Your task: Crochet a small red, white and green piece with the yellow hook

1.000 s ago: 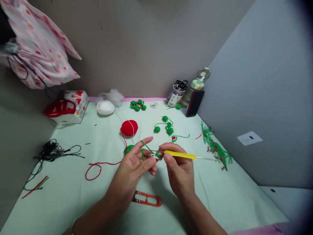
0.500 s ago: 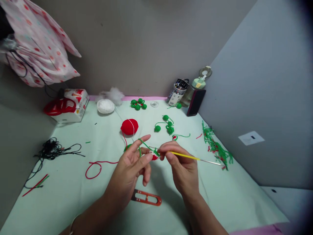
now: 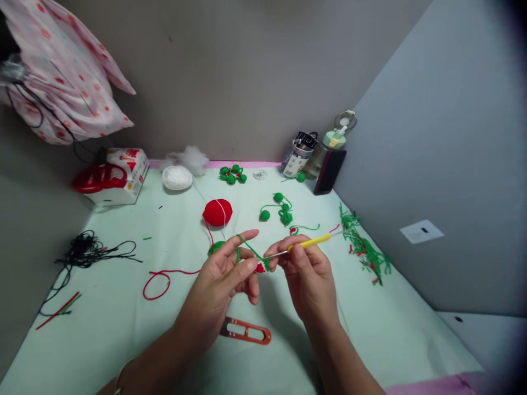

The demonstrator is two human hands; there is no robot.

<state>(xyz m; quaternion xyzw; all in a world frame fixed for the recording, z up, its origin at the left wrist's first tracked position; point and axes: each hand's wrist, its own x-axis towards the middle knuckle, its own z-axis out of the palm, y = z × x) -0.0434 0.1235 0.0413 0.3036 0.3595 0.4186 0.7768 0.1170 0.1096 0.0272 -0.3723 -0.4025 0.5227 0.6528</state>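
Observation:
My left hand (image 3: 228,274) pinches a small crochet piece (image 3: 262,266) in red, white and green, with green yarn (image 3: 250,245) running up over its raised index finger. A crochet hook (image 3: 315,242) with a yellow handle is gripped in my right hand (image 3: 309,271), its metal tip pointing left at the green edge of the piece. Whether the tip sits inside a stitch I cannot make out. Partly behind my left fingers lies a green yarn ball (image 3: 216,248). Orange thread snips (image 3: 247,331) rest on the table below the hands.
Beyond the hands lie a red yarn ball (image 3: 218,212), a white yarn ball (image 3: 177,178) and several green crocheted balls (image 3: 285,211). Yarn scraps (image 3: 366,249) cover the right side; black cord (image 3: 86,252) tangles at left. A pen cup (image 3: 297,159), bottle and phone (image 3: 330,171) stand at the back right.
The hook has swung from slanting down rightward to slanting up rightward, its handle end now higher. My right hand has turned with it. My left hand stays nearly in place.

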